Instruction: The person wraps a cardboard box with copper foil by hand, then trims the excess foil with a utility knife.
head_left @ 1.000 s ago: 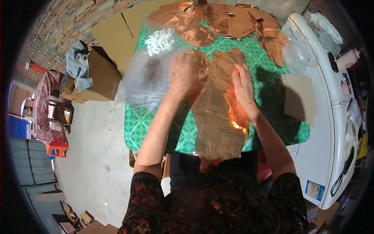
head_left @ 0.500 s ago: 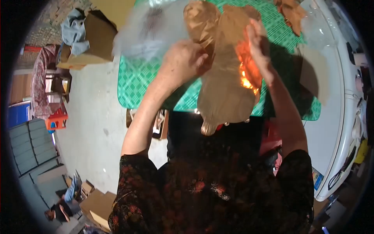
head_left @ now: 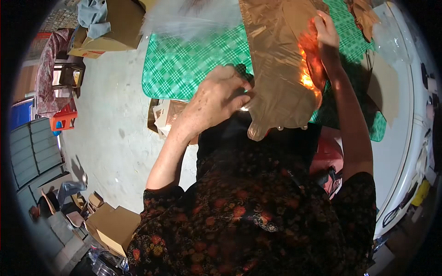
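A flat, shiny brown piece that looks like a deflated foil balloon (head_left: pixel 276 69) spans the table's near edge, its rounded lobes and small knobs hanging past the edge towards my body. My left hand (head_left: pixel 218 96) is closed at the balloon's left edge, thumb and fingers pinched together there. At its right edge, my right hand (head_left: pixel 328 37) has its fingers bent around the foil, partly in shadow. Bright orange light glints off the foil just below that hand. Beneath lies a green checked tablecloth (head_left: pixel 198 66).
Clear plastic film (head_left: pixel 193 20) lies at the table's far left, and more brown foil (head_left: pixel 363 18) at the far right. A cardboard box (head_left: pixel 122 27) with a grey cloth stands beyond the left side. A red stool (head_left: pixel 64 117) is on the floor. Someone sits at lower left.
The balloon's crumpled upper left lobe is now spread into a flatter sheet. My right hand has moved up and right, its fingers more bent. My left hand is lower at the left edge.
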Motion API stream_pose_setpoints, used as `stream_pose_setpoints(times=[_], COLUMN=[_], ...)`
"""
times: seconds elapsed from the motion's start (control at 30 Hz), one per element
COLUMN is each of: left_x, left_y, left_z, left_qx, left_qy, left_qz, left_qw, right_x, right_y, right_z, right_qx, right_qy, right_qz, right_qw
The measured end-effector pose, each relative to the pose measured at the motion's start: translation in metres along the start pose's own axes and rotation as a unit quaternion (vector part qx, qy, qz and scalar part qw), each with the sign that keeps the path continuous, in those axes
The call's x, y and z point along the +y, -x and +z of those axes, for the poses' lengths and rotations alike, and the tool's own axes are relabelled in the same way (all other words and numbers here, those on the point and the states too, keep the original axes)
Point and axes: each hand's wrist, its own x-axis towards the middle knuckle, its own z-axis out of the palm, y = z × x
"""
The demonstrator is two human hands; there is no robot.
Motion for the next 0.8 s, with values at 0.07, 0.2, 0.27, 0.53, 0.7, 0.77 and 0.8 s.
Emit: stream_pose_setpoints(times=[0.07,0.2,0.27,0.53,0.7,0.77,0.8], left_x=[-0.002,-0.004,-0.006,-0.009,-0.011,-0.011,-0.011], left_y=[0.001,0.003,0.004,0.003,0.003,0.002,0.002], left_z=[-0.001,0.000,0.000,0.003,0.005,0.004,0.005], left_qx=[-0.010,-0.013,-0.018,-0.019,-0.023,-0.021,-0.021], left_qy=[0.000,0.005,0.000,-0.021,-0.015,-0.026,-0.030], left_qz=[0.024,0.045,0.044,0.046,0.059,0.064,0.065], left_qw=[1.000,0.999,0.999,0.999,0.998,0.997,0.997], right_x=[0.001,0.016,0.015,0.004,0.004,-0.008,-0.013], right_y=[-0.002,-0.008,-0.008,-0.011,-0.011,-0.006,-0.004], right_z=[0.003,0.000,-0.001,-0.006,-0.009,-0.012,-0.017], right_qx=[0.022,0.014,-0.002,-0.026,-0.028,-0.021,-0.036], right_qy=[-0.007,0.017,-0.019,-0.038,-0.014,-0.010,0.053], right_qz=[-0.024,-0.053,-0.028,0.050,-0.024,-0.011,-0.055], right_qw=[0.999,0.998,0.999,0.998,0.999,1.000,0.996])
